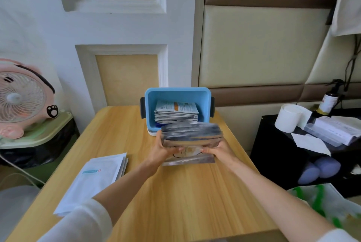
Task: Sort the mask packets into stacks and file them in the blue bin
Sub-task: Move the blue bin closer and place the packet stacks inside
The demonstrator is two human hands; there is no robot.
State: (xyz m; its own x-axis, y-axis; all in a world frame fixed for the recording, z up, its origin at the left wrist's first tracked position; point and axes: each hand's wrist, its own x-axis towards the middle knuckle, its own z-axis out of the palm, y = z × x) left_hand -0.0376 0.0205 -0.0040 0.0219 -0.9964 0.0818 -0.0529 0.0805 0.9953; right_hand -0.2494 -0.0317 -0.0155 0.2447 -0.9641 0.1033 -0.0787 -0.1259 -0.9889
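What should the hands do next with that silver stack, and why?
Probably ease the silver stack forward into the bin: the left hand and right hand grip it just before the bin's open side, where other packets already sit.

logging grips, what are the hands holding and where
The silver packet stack, by its near end: left hand on the left corner, right hand on the right.

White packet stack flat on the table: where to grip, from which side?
Likely its right long edge, coming from the right. The white packet stack lies flat on the table, so no top-down grip; along that edge the packets fan apart, giving fingers a step to slip under.
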